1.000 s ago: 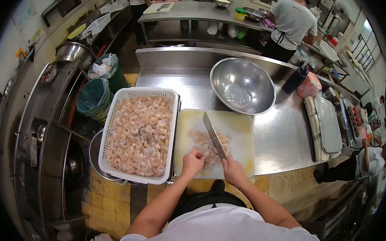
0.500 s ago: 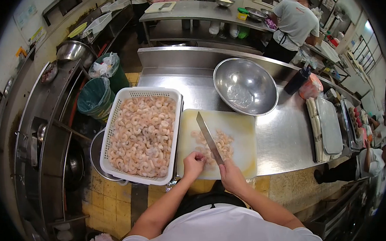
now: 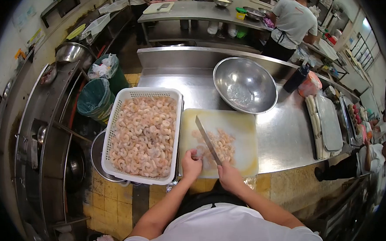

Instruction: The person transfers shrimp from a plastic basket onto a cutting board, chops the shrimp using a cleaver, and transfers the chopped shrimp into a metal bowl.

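Note:
My right hand (image 3: 230, 176) grips a large knife (image 3: 208, 140) by its handle. The blade slants up and left over the cutting board (image 3: 241, 122), its flat side showing above some cut shrimp pieces (image 3: 225, 146). At the board's lower left edge, my left hand (image 3: 191, 166) is closed, fingertips pinched at a pale shrimp that they partly hide. Just left of that hand stands a white perforated basket (image 3: 179, 97) heaped with peeled shrimp (image 3: 143, 136).
Behind the board, a large steel bowl (image 3: 245, 85) sits tilted on the steel table (image 3: 286, 142). A dark bottle (image 3: 296, 79) and a lidded tray (image 3: 328, 124) are to the right. Bins (image 3: 96, 99) stand left; a co-worker (image 3: 292, 21) is beyond the table.
My left hand has shifted slightly left and up, its fingers turned more upward. The knife's tip has dropped a little and moved left; my right hand has barely moved.

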